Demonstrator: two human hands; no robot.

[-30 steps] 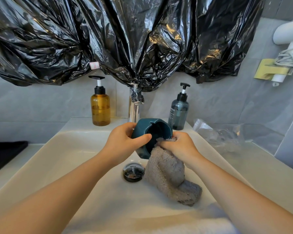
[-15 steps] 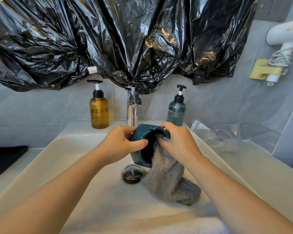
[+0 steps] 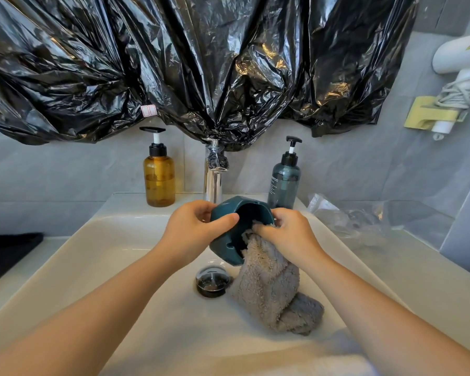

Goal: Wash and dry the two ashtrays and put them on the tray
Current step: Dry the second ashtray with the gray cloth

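Wiping inside the round teal ceramic ashtray (image 3: 229,229), gripped tilted above the white sink (image 3: 114,256) drain by the left hand (image 3: 194,230), the right hand (image 3: 285,234) pinches a grey fluffy cloth (image 3: 269,289); second ashtray and tray remain unseen.

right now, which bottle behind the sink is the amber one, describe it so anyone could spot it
Start at the chrome faucet at the back of the white sink. The amber bottle stands on the ledge just left of it. It is squat, see-through brown with a flat black pump, unlike the taller grey-blue bottle right of the faucet.
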